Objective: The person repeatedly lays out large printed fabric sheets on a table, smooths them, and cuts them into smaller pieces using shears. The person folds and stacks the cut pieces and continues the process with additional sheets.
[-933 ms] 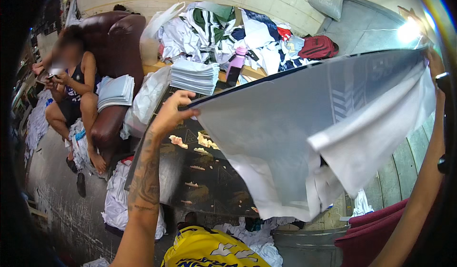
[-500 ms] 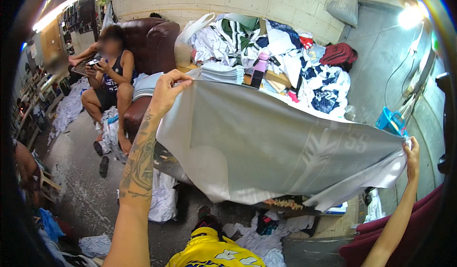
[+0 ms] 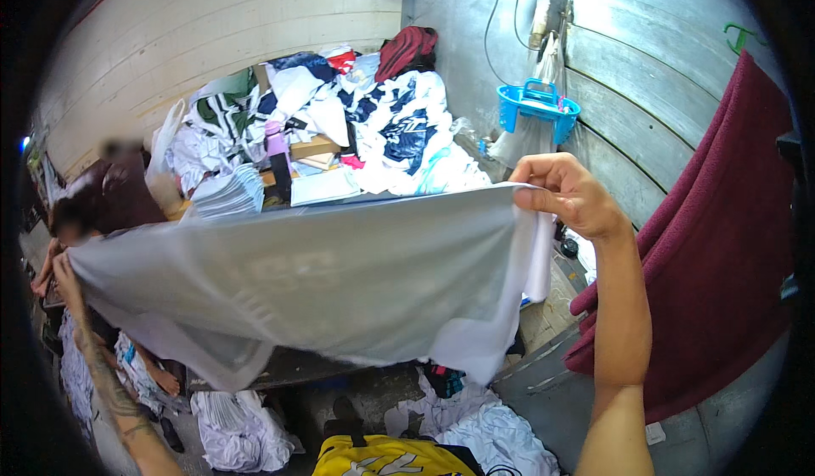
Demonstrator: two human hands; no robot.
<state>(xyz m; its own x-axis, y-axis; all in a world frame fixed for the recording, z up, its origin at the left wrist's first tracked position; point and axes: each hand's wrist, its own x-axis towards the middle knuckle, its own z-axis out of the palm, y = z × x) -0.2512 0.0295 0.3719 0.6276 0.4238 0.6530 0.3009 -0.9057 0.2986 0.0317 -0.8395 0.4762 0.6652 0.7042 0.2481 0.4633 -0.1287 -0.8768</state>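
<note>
A wide grey-white fabric panel hangs stretched between my two hands, with a faint printed pattern showing through. At the far left my left hand grips one top corner; its fingers are partly hard to make out. My right hand pinches the other top corner between thumb and fingers, on the right. The panel's lower edge sags in loose folds over the dark surface beneath it and hides part of the table behind.
Behind the panel lies a heap of white, navy and green garments, beside a folded stack of cloth and a purple bottle. A blue plastic basket hangs by the wall. A maroon towel hangs at right. White cloth lies low.
The view has swung to the right. The panel stays in both hands, now hanging with its other end nearer to me; my right hand is closer, my left farther off.
</note>
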